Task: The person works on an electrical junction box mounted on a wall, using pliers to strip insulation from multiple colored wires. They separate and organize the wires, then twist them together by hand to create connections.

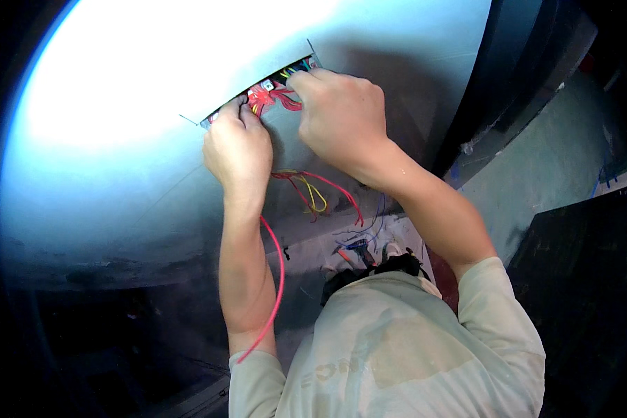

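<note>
The left hand (237,150) sits at the lower-left end of a long, narrow slot (281,76) cut into a smooth, pale grey panel (139,174); the right hand (345,115) sits at its upper-right end. The slot's long axis runs obliquely, rising from left hand to right. A tangled bundle of thin red wires (260,96) protrudes between the hands, nearer the left fingertips. Yellow and green wires (290,72) lie beside the right fingertips. Both hands have bent fingers at the slot; the tips are hidden, so any grasp cannot be confirmed. The slot's edges confine sideways reach. Open room lies below the slot between the forearms, where loose red and yellow wires (319,202) hang; one long red wire (281,279) runs beside the left forearm.
</note>
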The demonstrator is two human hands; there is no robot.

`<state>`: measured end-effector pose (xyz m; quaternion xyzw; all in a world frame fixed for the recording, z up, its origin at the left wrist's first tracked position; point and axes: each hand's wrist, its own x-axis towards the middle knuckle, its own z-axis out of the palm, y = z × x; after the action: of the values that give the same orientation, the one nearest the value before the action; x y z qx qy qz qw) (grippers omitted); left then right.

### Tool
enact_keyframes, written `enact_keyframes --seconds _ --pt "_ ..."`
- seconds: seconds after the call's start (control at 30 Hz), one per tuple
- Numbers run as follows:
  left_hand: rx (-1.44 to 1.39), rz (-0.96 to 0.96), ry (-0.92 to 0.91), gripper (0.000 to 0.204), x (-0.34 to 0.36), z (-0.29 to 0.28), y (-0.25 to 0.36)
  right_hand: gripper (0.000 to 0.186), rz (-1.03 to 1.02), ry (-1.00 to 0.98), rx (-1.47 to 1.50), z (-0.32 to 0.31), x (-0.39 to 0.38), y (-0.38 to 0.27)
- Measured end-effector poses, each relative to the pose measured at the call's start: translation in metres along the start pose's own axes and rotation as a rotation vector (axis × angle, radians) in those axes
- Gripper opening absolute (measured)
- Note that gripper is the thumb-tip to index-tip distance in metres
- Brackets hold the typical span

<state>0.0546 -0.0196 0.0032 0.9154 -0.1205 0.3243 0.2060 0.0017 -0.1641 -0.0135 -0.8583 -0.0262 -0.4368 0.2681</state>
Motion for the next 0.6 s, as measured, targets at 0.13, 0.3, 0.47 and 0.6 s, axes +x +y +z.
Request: enact_keyframes --seconds 0.13,0.3,0.47,0.6 --pt "-0.011 0.104 0.063 0.022 -0.005 0.005 -0.007 0.016 -0.005 0.072 0.021 0.009 0.001 -0.003" --pt "0.013 -0.017 -0.117 0.021 0.006 -0.004 0.000 0.016 0.009 0.071 -0.007 0.014 -0.001 -0.003" --pt "-0.026 -0.217 -0.176 0.025 0.009 -0.013 0.013 0.017 0.045 0.040 -0.015 0.009 0.000 -0.009" --pt "-0.165 -0.264 -0.215 0.027 0.010 -0.003 0.000 0.018 0.046 0.049 -0.002 0.008 -0.001 -0.009"
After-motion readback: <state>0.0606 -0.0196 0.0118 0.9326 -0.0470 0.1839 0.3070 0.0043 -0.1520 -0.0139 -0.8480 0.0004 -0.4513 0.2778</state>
